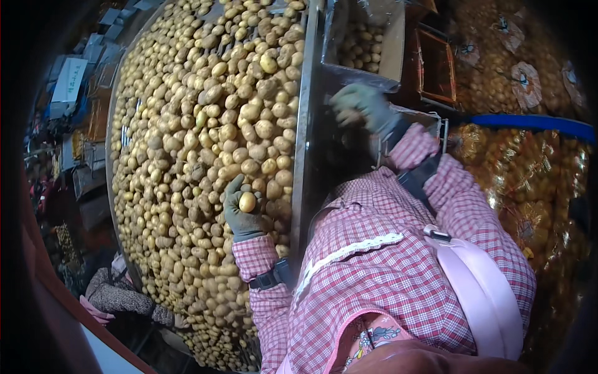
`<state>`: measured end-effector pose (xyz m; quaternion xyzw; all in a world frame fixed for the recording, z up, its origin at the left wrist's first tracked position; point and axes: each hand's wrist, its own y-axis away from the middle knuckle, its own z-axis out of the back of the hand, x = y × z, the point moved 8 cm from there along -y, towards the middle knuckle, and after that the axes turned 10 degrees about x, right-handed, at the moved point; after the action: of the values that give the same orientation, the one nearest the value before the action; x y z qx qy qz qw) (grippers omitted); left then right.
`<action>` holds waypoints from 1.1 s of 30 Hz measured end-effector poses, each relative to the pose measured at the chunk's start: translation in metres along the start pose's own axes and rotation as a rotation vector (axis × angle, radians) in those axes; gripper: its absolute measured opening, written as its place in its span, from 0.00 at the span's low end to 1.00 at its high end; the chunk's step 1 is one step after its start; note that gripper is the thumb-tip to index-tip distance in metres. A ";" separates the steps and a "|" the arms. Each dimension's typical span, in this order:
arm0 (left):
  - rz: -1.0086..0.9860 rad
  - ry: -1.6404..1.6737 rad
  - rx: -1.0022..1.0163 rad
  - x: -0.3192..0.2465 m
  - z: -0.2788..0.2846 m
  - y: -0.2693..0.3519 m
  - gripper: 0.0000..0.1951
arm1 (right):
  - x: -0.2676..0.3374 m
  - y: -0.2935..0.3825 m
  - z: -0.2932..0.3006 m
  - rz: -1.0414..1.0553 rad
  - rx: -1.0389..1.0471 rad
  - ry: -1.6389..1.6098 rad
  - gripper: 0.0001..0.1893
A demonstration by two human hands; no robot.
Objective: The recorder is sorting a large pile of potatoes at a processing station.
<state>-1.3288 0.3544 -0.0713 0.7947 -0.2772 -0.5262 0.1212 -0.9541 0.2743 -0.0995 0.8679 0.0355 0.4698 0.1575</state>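
My left hand [245, 212], in a grey-green work glove, lies over a broad bed of potatoes [196, 154] with its fingers curled. It holds a small yellow potato [247, 202], which sits against the curled fingers. My right hand [364, 107], in a similar glove, is blurred by motion beyond the metal edge [303, 121] of the sorting table. It hovers just below a plastic-lined cardboard box [390, 58] holding several potatoes. Something brownish shows at its fingers, but whether they grip anything is unclear. The space beneath that hand is dark.
A co-worker's sleeved arm [121, 299] reaches to the table's lower left. Filled mesh sacks [528, 187] stand at right, near a blue rim [532, 122]. An orange-edged crate [435, 65] stands beside the box. Stacked cartons [67, 84] line the far left.
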 end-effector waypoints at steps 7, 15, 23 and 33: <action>-0.109 -0.229 0.108 -0.010 -0.050 -0.012 0.16 | 0.165 0.103 0.202 0.316 -0.865 0.621 0.23; 0.119 -0.353 0.306 0.021 -0.124 -0.015 0.21 | -0.050 0.011 -0.083 -0.350 0.293 -0.093 0.30; -0.275 -0.860 0.061 -0.041 -0.049 -0.002 0.15 | -0.090 -0.022 -0.156 -0.533 0.498 -0.045 0.18; -0.552 -1.612 -0.185 -0.041 -0.028 -0.033 0.23 | -0.090 -0.071 -0.171 -0.456 0.456 -0.024 0.12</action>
<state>-1.3048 0.4014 -0.0439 0.2038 -0.0314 -0.9616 -0.1809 -1.1392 0.3635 -0.1066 0.8559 0.3314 0.3923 0.0606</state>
